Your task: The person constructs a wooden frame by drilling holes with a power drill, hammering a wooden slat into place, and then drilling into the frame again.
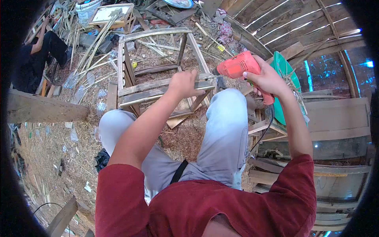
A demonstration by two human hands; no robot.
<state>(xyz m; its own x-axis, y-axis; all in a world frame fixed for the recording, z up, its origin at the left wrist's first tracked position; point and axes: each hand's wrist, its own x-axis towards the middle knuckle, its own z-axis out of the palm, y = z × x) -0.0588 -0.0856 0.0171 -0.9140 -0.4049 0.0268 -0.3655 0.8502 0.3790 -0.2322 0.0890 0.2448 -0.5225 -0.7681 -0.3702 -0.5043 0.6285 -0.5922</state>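
A wooden frame [154, 87], like a stool or chair body, stands between and beyond the knees. My left hand [184, 84] rests on its near top rail, with the fingers spread and pressing on the wood. In my right hand [268, 79] is a red power drill [239, 65], gripped by its handle. The drill points left, its nose close to the right end of the frame's rail. Whether the bit touches the wood is too small to tell. A dark cord hangs down from the handle.
Another person [33, 59] sits at the upper left. Wood strips and a white bucket [87, 12] lie beyond the frame. A green basin [281, 110] and stacked boards [335, 118] are at the right. A thick beam [47, 107] juts in from the left.
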